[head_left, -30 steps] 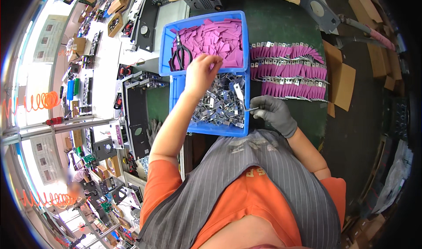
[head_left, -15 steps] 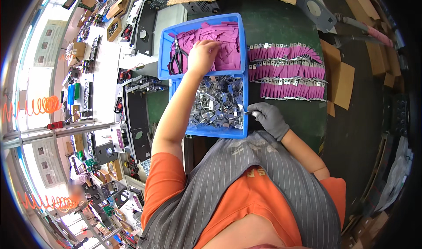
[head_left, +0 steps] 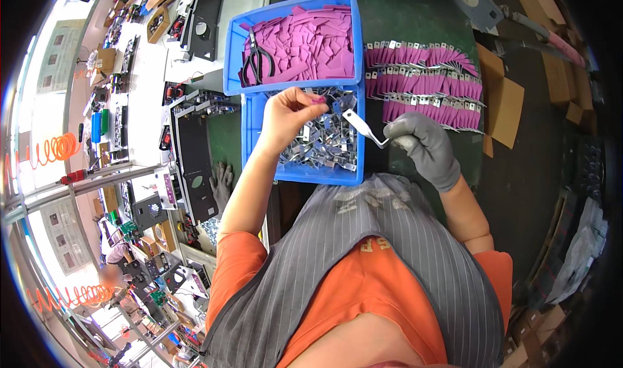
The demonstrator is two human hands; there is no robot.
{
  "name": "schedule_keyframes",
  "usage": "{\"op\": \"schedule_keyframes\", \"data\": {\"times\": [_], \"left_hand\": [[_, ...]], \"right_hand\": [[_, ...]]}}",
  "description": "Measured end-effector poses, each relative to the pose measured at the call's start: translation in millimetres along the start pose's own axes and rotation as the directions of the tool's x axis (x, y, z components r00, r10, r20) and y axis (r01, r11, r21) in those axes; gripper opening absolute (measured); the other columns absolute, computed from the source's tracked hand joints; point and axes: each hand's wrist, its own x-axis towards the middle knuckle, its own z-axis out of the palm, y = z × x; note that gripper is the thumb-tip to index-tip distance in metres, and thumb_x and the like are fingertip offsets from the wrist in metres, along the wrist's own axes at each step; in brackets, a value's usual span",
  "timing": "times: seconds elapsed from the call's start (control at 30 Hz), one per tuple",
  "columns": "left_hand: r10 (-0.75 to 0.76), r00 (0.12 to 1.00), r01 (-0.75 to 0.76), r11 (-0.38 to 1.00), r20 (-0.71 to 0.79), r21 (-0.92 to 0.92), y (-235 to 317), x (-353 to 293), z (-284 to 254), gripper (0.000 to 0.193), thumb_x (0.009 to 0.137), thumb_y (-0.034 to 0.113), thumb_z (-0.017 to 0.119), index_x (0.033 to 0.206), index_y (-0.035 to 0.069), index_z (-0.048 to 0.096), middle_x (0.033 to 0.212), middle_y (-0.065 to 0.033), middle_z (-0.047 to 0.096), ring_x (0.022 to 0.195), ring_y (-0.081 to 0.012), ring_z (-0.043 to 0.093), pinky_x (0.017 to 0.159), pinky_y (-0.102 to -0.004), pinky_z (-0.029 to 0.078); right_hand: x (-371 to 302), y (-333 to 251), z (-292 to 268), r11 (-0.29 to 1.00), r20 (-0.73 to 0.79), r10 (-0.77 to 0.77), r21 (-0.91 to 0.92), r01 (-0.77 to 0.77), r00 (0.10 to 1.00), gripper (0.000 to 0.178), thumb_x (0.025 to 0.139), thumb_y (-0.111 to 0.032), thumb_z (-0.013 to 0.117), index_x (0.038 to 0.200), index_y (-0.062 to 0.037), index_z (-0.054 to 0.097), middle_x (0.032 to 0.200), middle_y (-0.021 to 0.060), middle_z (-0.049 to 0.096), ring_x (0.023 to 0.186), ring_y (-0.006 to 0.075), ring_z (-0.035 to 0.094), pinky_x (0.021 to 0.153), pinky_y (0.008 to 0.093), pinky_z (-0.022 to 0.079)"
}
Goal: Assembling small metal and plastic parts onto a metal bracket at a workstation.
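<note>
My bare left hand [head_left: 289, 115] pinches a small pink strip [head_left: 318, 100] between thumb and fingers, above the near blue bin. My right hand [head_left: 426, 148], in a grey glove, grips one end of a bent silver metal bracket [head_left: 361, 125]; its flat end with a hole points toward the left hand. Beneath them, the near blue bin [head_left: 355, 177] holds many loose metal brackets [head_left: 318, 148]. Behind it, the far blue bin [head_left: 292, 86] is filled with pink strips [head_left: 311, 40]. Black-handled pliers [head_left: 258, 61] lie on those strips.
To the right of the bins, brackets with pink strips [head_left: 422, 79] lie in three rows on the green tabletop [head_left: 396, 24]. Cardboard [head_left: 503, 108] stands past the table's right edge. A loose grey glove [head_left: 222, 183] and black metal panels [head_left: 195, 167] lie on the left.
My left hand has drawn back from the far bin with a pink strip. My right hand has risen from the near bin's edge, lifting the bracket into plain view. The view has shifted slightly.
</note>
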Motion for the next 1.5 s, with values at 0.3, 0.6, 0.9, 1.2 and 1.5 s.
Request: {"op": "schedule_keyframes", "data": {"times": [0.3, 0.6, 0.9, 1.2, 1.5], "left_hand": [[0.119, 0.988, -0.155, 0.752, 0.099, 0.641, 23, -31, 22, 0.019, 0.072, 0.014, 0.076, 0.085, 0.008, 0.065, 0.079, -0.0028, 0.065, 0.058, -0.0097, 0.056, 0.056, -0.0244, 0.046], [0.399, 0.739, -0.671, 0.513, 0.543, 0.536, 18, -33, 25, 0.024, 0.070, 0.017, 0.075, 0.093, 0.012, 0.067, 0.083, -0.0022, 0.066, 0.074, -0.0217, 0.062, 0.068, -0.0328, 0.051], [0.234, 0.954, -0.298, 0.752, 0.185, 0.588, 2, -49, 31, 0.034, 0.069, 0.011, 0.077, 0.100, 0.009, 0.065, 0.099, -0.0025, 0.062, 0.068, -0.0143, 0.053, 0.061, -0.0259, 0.046], [-0.054, 0.991, -0.044, 0.735, 0.123, 0.677, -77, -63, 10, 0.023, 0.077, 0.014, 0.069, 0.100, 0.010, 0.065, 0.093, -0.0068, 0.059, 0.065, -0.0172, 0.054, 0.062, -0.0307, 0.047], [-0.145, 0.984, 0.020, 0.662, 0.102, 0.750, -92, -72, 8, 0.018, 0.080, 0.018, 0.065, 0.097, 0.013, 0.065, 0.093, -0.0079, 0.059, 0.070, -0.0236, 0.061, 0.066, -0.0364, 0.050]], "right_hand": [[20, -32, -8, 0.940, 0.195, -0.144, -0.279, 0.195, 0.970, 0.013, 0.087, -0.016, 0.056, 0.092, -0.0079, 0.065, 0.081, 0.0065, 0.060, 0.074, 0.0246, 0.059, 0.067, 0.0344, 0.047], [19, -5, -14, 1.000, 0.411, 0.016, -0.015, -0.011, 0.911, 0.017, 0.086, -0.016, 0.056, 0.097, -0.0042, 0.062, 0.088, 0.0103, 0.063, 0.080, 0.0274, 0.062, 0.072, 0.0361, 0.048], [-19, 35, 17, 0.959, 0.087, 0.267, -0.125, -0.256, 0.960, 0.019, 0.083, -0.018, 0.062, 0.098, -0.0052, 0.062, 0.090, 0.0118, 0.064, 0.083, 0.0277, 0.062, 0.074, 0.0335, 0.049], [-75, 147, 25, 0.590, -0.102, 0.222, -0.778, -0.217, 0.970, 0.013, 0.074, -0.024, 0.063, 0.082, -0.0141, 0.064, 0.086, 0.0073, 0.057, 0.085, 0.0274, 0.054, 0.076, 0.0394, 0.045], [-59, 151, 42, 0.435, -0.029, 0.449, -0.866, -0.246, 0.893, 0.015, 0.066, -0.024, 0.067, 0.076, -0.0126, 0.066, 0.086, 0.0079, 0.060, 0.088, 0.0269, 0.056, 0.076, 0.0392, 0.047]]}}
